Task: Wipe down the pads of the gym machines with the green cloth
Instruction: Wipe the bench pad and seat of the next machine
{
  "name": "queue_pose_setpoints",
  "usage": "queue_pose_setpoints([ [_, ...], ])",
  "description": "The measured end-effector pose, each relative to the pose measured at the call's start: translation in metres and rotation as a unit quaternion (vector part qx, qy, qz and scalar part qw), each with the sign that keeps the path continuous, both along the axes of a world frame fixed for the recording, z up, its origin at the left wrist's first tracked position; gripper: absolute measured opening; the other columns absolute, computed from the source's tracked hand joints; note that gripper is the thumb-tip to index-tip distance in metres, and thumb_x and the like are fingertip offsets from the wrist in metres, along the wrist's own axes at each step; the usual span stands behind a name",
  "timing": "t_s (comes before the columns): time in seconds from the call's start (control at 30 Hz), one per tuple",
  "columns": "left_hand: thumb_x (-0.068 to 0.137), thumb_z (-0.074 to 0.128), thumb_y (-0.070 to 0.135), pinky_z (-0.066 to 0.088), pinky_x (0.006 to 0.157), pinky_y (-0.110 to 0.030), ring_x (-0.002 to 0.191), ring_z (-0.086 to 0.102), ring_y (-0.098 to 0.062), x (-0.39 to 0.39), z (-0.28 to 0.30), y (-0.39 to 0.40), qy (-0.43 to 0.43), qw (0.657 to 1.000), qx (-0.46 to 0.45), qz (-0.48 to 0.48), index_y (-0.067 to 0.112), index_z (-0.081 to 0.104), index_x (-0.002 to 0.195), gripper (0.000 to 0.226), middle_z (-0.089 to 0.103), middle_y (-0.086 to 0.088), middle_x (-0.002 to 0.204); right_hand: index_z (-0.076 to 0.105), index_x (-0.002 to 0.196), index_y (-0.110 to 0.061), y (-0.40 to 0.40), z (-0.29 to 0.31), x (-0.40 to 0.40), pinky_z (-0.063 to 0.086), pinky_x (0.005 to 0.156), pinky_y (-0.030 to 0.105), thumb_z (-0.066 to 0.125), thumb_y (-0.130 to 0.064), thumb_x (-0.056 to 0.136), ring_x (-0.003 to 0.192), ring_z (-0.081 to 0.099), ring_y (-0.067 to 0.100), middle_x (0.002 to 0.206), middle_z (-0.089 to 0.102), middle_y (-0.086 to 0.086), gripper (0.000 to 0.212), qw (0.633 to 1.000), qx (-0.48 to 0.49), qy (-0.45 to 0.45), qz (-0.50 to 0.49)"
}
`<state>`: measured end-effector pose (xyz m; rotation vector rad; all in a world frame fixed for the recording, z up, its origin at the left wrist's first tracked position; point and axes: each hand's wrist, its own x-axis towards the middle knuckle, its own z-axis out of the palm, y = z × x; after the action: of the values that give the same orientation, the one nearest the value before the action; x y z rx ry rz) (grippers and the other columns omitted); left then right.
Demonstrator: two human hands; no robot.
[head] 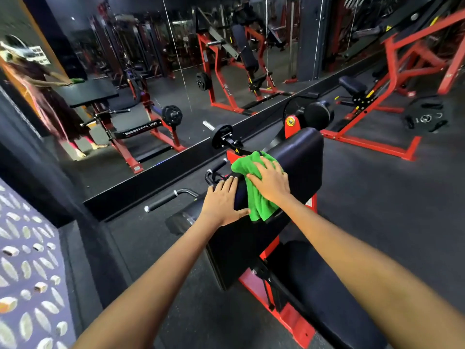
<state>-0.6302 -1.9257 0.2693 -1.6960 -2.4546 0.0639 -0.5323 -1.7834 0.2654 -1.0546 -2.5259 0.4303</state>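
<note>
1. Wall mirror, full-width and dark: it reflects red-framed machines and a person leaning over a black pad with a green cloth. Reflected lettering on a machine beam appears reversed; it seems to read "RN FITNESS", blurred, not certain.
2. Red steel-frame gym machine in the foreground, standing on dark rubber floor.
3. Black padded upright pad of that machine, its top edge rounded and its surface glossy. A black seat pad lies below it, nearer the camera.
4. Black weight plates on the floor to the right, well apart from the pad. White markings are visible but too small to read.
5. Green terry cloth: bunched, draped over the left edge of the upright pad and hanging down its face.
6. Right hand: fingers spread flat, pressing the cloth against the pad. Grip not closed; the palm does the holding.
7. Left hand: fingers straight, laid along the pad's side edge, thumb touching the cloth's lower fold. Grip relaxed, holding nothing.
8. Small yellow warning triangle on the frame behind the cloth; symbol illegible.
9. Risk (judgement): the cloth is only pressed, not pinched, so a fast stroke could let it slide off the edge. Because it is bunched, parts of the pad may be missed. The black handle and the pins near the left hand could snag fingers.
</note>
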Motion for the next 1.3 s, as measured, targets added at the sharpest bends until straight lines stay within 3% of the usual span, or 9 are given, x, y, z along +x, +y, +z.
queue_pose_setpoints([
  [0.23, 0.081, 0.047, 0.072, 0.012, 0.118, -0.043, 0.147, 0.005, -0.020, -0.008, 0.005, 0.067, -0.031, 0.998, -0.034, -0.047, 0.010, 0.006, 0.152, 0.103, 0.008, -0.005, 0.160, 0.034, 0.146, -0.027, 0.049, -0.006, -0.003, 0.022, 0.113, 0.056, 0.039, -0.054, 0.095, 0.145, 0.012, 0.027, 0.158, 0.018, -0.003, 0.057, 1.000, 0.026, -0.006, 0.008],
  [0.4, 0.084, 0.049, 0.067, 0.010, 0.118, -0.044, 0.148, 0.001, -0.017, -0.008, 0.008, 0.103, -0.061, 0.996, -0.046, -0.053, 0.013, 0.000, 0.153, 0.100, 0.001, -0.001, 0.161, 0.036, 0.145, -0.027, 0.108, -0.004, 0.000, 0.015, 0.114, 0.060, 0.045, -0.050, 0.095, 0.146, 0.008, 0.028, 0.158, 0.017, -0.004, 0.056, 0.998, -0.044, 0.031, -0.045],
  [0.6, 0.078, 0.054, 0.071, 0.013, 0.115, -0.038, 0.145, 0.014, -0.021, -0.003, 0.010, 0.146, -0.058, 0.996, -0.047, -0.055, 0.004, 0.015, 0.150, 0.106, 0.019, -0.010, 0.157, 0.037, 0.144, -0.026, 0.130, -0.026, 0.011, 0.015, 0.115, 0.057, 0.044, -0.051, 0.094, 0.146, 0.010, 0.024, 0.157, 0.020, -0.004, 0.056, 0.998, 0.045, 0.026, 0.030],
  [0.73, 0.078, 0.055, 0.070, 0.009, 0.117, -0.038, 0.147, 0.006, -0.021, -0.001, 0.009, 0.165, -0.085, 0.994, -0.057, -0.028, 0.002, 0.005, 0.151, 0.112, 0.007, -0.010, 0.160, 0.042, 0.142, -0.021, 0.172, -0.018, 0.020, 0.018, 0.114, 0.055, 0.049, -0.046, 0.094, 0.145, 0.013, 0.028, 0.157, 0.023, 0.000, 0.054, 0.995, -0.033, 0.084, -0.048],
  [0.9, 0.077, 0.054, 0.072, 0.012, 0.116, -0.042, 0.147, 0.007, -0.024, 0.003, 0.010, 0.191, -0.083, 0.995, -0.051, -0.038, 0.004, 0.007, 0.151, 0.111, 0.011, -0.010, 0.159, 0.041, 0.143, -0.022, 0.181, -0.030, 0.023, 0.016, 0.115, 0.052, 0.048, -0.049, 0.094, 0.145, 0.015, 0.025, 0.156, 0.024, -0.002, 0.056, 0.997, 0.054, 0.040, 0.049],
  [1.03, 0.078, 0.053, 0.072, 0.010, 0.117, -0.042, 0.148, 0.004, -0.022, 0.005, 0.009, 0.209, -0.096, 0.993, -0.065, -0.027, 0.004, 0.003, 0.152, 0.112, 0.004, -0.009, 0.160, 0.045, 0.140, -0.022, 0.221, -0.020, 0.024, 0.020, 0.114, 0.053, 0.051, -0.047, 0.093, 0.144, 0.015, 0.027, 0.156, 0.025, 0.000, 0.053, 0.992, -0.051, 0.102, -0.052],
  [1.1, 0.078, 0.053, 0.072, 0.013, 0.118, -0.045, 0.147, 0.005, -0.021, 0.006, 0.009, 0.217, -0.099, 0.992, -0.068, -0.027, 0.004, 0.003, 0.152, 0.112, 0.005, -0.008, 0.160, 0.043, 0.142, -0.023, 0.214, -0.020, 0.020, 0.015, 0.116, 0.052, 0.050, -0.046, 0.094, 0.145, 0.014, 0.028, 0.157, 0.023, -0.001, 0.053, 0.996, -0.027, 0.083, -0.032],
  [1.2, 0.076, 0.056, 0.072, 0.022, 0.114, -0.049, 0.146, 0.013, -0.025, 0.006, 0.007, 0.226, -0.113, 0.991, -0.066, -0.031, 0.010, 0.004, 0.152, 0.111, 0.009, -0.006, 0.160, 0.043, 0.142, -0.021, 0.215, -0.031, 0.026, 0.018, 0.115, 0.051, 0.050, -0.048, 0.093, 0.144, 0.019, 0.026, 0.155, 0.027, 0.000, 0.056, 0.996, 0.038, 0.062, 0.052],
  [1.3, 0.075, 0.056, 0.074, 0.030, 0.111, -0.050, 0.141, 0.024, -0.037, 0.004, 0.002, 0.235, -0.112, 0.990, -0.074, -0.039, 0.029, -0.008, 0.151, 0.109, 0.006, -0.004, 0.160, 0.046, 0.140, -0.017, 0.242, -0.030, 0.032, 0.020, 0.115, 0.045, 0.054, -0.044, 0.093, 0.142, 0.022, 0.030, 0.154, 0.029, 0.005, 0.055, 0.992, -0.022, 0.120, -0.018],
])
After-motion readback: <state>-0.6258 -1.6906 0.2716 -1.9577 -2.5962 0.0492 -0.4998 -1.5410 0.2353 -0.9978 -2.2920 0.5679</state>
